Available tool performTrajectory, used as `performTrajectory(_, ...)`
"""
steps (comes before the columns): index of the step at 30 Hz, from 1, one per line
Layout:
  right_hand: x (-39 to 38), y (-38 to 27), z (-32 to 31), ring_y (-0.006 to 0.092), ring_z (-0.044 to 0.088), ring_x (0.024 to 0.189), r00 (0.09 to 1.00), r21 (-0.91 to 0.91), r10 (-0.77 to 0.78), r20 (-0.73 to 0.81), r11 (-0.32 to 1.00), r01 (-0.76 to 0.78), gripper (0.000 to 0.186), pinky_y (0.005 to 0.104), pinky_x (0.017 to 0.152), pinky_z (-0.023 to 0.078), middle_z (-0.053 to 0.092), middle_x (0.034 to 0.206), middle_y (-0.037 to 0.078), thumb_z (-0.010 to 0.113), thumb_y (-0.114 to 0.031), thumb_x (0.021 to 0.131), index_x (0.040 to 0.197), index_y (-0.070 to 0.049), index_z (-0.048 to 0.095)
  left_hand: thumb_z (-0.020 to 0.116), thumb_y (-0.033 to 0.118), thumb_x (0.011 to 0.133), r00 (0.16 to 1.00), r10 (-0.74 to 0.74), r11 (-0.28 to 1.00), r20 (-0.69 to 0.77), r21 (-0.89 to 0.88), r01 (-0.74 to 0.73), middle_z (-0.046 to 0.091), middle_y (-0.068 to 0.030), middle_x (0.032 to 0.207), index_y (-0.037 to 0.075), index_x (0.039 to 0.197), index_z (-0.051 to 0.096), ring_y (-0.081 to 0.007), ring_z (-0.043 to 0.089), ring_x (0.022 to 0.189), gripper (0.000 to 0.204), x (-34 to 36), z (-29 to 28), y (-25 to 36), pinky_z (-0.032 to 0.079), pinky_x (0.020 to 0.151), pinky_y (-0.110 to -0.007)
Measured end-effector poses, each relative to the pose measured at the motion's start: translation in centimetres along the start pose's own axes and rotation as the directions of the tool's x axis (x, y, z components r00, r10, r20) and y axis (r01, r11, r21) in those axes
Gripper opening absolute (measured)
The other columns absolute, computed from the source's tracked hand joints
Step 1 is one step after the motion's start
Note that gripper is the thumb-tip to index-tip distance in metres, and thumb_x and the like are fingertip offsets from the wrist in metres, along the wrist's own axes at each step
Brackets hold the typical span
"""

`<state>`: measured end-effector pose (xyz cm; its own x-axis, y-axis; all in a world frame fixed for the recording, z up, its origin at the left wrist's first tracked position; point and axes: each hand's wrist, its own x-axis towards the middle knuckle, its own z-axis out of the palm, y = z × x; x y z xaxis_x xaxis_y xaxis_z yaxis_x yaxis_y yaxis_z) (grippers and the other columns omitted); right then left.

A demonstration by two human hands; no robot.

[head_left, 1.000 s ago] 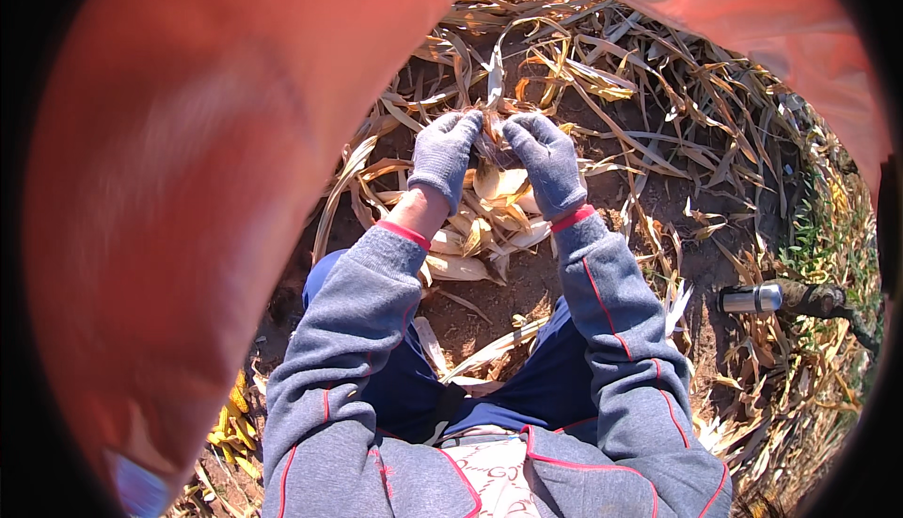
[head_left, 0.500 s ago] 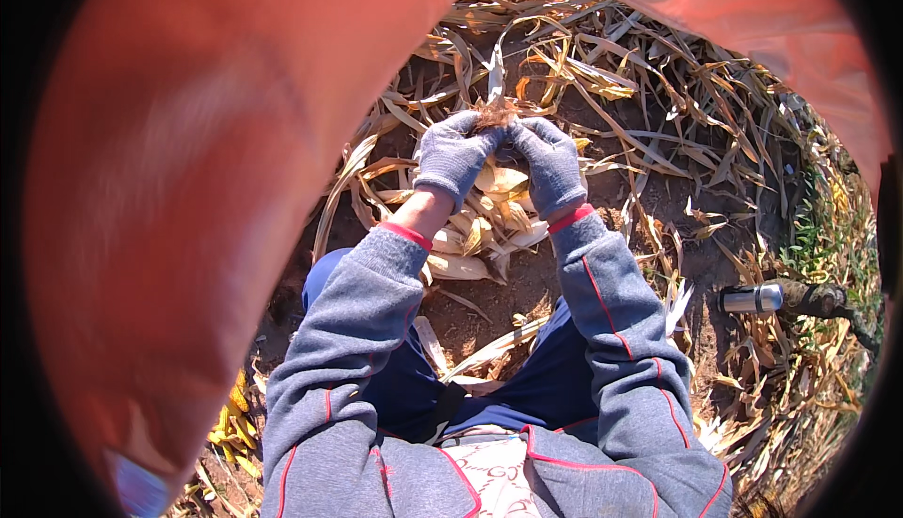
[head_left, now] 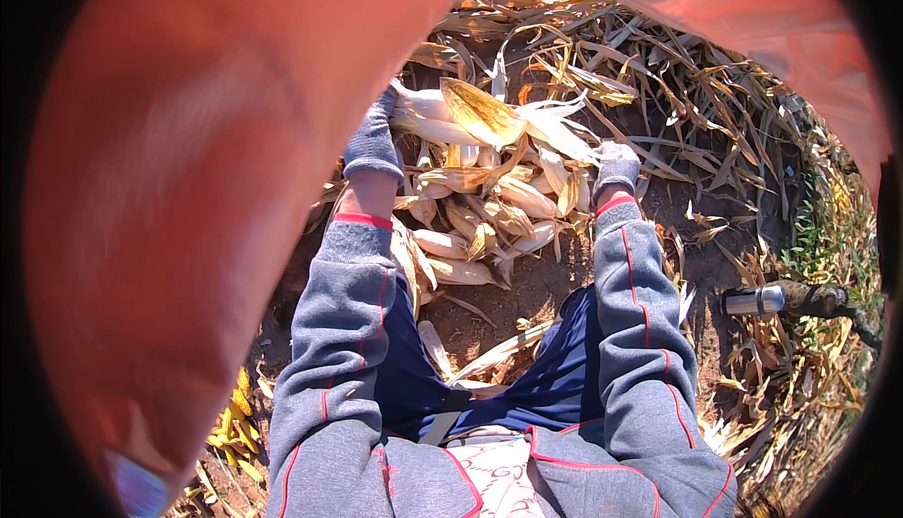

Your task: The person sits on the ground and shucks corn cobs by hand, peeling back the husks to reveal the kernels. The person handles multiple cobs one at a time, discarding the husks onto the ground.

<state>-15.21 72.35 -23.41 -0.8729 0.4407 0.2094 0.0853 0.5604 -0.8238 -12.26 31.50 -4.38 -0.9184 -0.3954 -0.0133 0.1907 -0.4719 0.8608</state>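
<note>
A corn ear in pale husk [head_left: 428,121] lies crosswise between my two gloved hands, above the pile. My left hand [head_left: 373,142] is closed around its left end; the orange-red sheet hides part of that hand. Peeled husk leaves [head_left: 560,132] spread from the ear's other end toward my right hand [head_left: 618,162], which is closed on a leaf tip. One yellowed, spotted leaf [head_left: 484,111] stands out on top of the ear. Beneath and nearer to me sits a heap of husked-over corn ears [head_left: 461,245], on the soil between my legs.
A large orange-red sheet [head_left: 188,179] hangs across the left and top. Dry stalks and leaves [head_left: 668,95] cover the ground beyond. A silver flask [head_left: 752,301] lies at the right by a dark branch-like piece. Bare yellow cobs [head_left: 235,429] lie at lower left.
My hands, close together over the heap before, have moved apart, the left leftward and the right rightward and nearer. The husked ear now shows stretched between them.
</note>
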Motion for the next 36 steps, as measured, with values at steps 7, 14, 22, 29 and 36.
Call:
performTrajectory(7,-5.1,-13.9,-1.9,0.0157,0.063,0.078,0.986,0.212,-0.114,-0.123,0.967,0.139,0.02,0.0277,0.073,0.05,0.067,0.089,0.008,0.069,-0.01,0.08,0.098,-0.002,0.065,0.07,0.014,0.084,0.982,-0.044,0.939,0.183,0.344,-0.022,0.067,-0.003,0.089,0.004,0.104,0.067,-0.0116,0.063,0.071,0.023,-0.2,-2.7,1.9,0.052,0.064,-0.025)
performTrajectory(14,-12.5,-25.4,2.3,0.0107,0.062,0.079,0.854,0.615,-0.394,0.34,0.78,0.115,0.024,0.0261,0.073,0.05,0.066,0.084,0.004,0.074,-0.018,0.08,0.096,-0.002,0.066,0.071,0.013,0.083,0.917,-0.121,0.88,0.38,0.469,-0.078,0.067,-0.0001,0.088,0.003,0.1,0.069,-0.007,0.059,0.077,0.02,-1.7,-1.6,0.1,0.047,0.071,-0.023)
performTrajectory(22,-13.0,-25.7,3.3,0.0085,0.061,0.066,0.871,0.597,-0.262,0.415,0.801,-0.043,0.014,0.0233,0.062,0.05,0.066,0.081,0.004,0.067,-0.012,0.084,0.092,-0.001,0.066,0.074,0.013,0.08,0.87,-0.276,0.808,0.408,0.588,-0.019,0.068,-0.0011,0.09,0.003,0.103,0.069,-0.0079,0.059,0.078,0.025,-3.7,0.4,-0.7,0.049,0.072,-0.023)
performTrajectory(29,-12.4,-24.6,2.8,0.0102,0.061,0.071,0.828,0.824,-0.111,0.549,0.235,-0.515,0.013,0.0242,0.063,0.053,0.064,0.086,0.007,0.054,-0.009,0.092,0.099,-0.001,0.059,0.071,0.012,0.082,0.901,-0.244,0.907,0.358,0.412,0.082,0.068,-0.0015,0.09,0.002,0.103,0.068,-0.0077,0.06,0.081,0.024,-3.5,1.0,-1.2,0.048,0.074,-0.023)
performTrajectory(36,-8.6,-22.4,-1.0,0.0133,0.062,0.07,0.903,0.899,-0.096,0.418,0.19,-0.395,0.012,0.0279,0.065,0.057,0.065,0.091,0.011,0.054,-0.011,0.093,0.102,-0.003,0.058,0.069,0.01,0.084,0.928,-0.182,0.926,0.325,0.373,0.051,0.067,-0.0025,0.083,0.002,0.097,0.068,-0.0089,0.06,0.069,0.016,-1.6,-0.6,-1.0,0.048,0.065,-0.023)
